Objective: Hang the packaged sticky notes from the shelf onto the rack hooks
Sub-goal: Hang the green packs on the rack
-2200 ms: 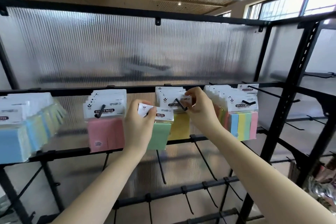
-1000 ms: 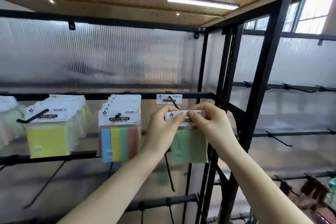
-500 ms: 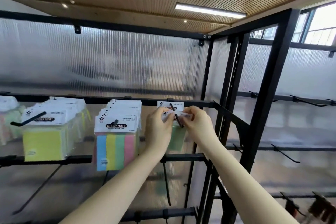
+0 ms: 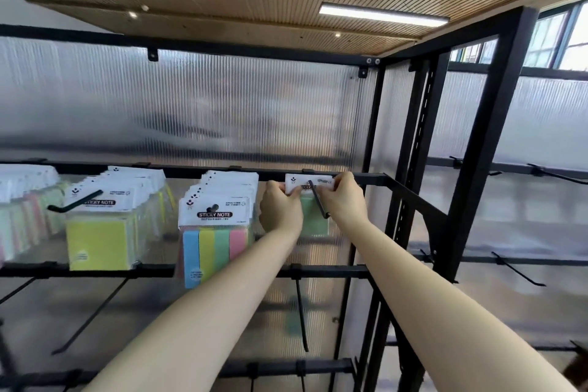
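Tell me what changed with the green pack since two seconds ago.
The green pack went from the left hand alone, near the yellow packs, rightward onto the end hook. Both hands, the right hand too, now pinch its card. The other hanging packs stayed put.

On the rack's upper rail (image 4: 191, 170), the rightmost hook (image 4: 318, 199) carries one pack (image 4: 313, 216), a hand at each side of its card. To its left hangs a striped stack (image 4: 211, 232), further left a square stack (image 4: 98, 232), then more packs (image 4: 22, 216) at the far left. Bare hooks (image 4: 300, 312) hang below.
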Demonstrator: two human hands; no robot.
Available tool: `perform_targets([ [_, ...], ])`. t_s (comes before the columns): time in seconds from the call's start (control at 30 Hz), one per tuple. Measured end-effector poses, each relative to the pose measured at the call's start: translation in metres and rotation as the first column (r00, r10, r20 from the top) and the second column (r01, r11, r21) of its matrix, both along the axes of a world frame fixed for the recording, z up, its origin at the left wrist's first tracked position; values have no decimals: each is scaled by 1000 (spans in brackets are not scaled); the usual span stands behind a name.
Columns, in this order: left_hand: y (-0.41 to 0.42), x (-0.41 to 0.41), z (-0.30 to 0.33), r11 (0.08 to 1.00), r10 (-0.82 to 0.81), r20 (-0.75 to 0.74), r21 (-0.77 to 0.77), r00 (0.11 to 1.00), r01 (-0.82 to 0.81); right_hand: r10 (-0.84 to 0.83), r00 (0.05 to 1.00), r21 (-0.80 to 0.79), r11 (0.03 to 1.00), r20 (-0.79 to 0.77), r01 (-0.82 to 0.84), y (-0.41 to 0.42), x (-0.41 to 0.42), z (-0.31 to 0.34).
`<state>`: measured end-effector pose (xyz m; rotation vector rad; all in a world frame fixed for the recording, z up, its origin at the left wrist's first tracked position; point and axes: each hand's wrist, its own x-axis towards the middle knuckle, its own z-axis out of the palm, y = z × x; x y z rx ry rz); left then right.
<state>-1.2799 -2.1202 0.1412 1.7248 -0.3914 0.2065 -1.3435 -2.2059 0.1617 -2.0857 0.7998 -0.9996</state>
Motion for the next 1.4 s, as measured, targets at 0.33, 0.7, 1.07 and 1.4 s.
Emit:
perform_targets([
  [0.33, 20, -37, -28, 990, -12, -12, 143, 1000, 13, -83, 985, 6, 996, -152, 85, 9, -21, -26],
  [0.7, 114, -95, -86, 719, -449, 32, 606, 893, 340, 92, 963, 39, 996, -252, -85, 88, -65, -87],
  [1.07, 406, -82, -141, 750, -157, 41, 654, 987, 92, 458, 826, 206, 889, -330, -410, 308, -27, -141],
  [1.4, 640, -53, -172, 739, 392, -117, 630, 913, -237, 786, 458, 220, 576, -416, -787, 546, 57, -159],
])
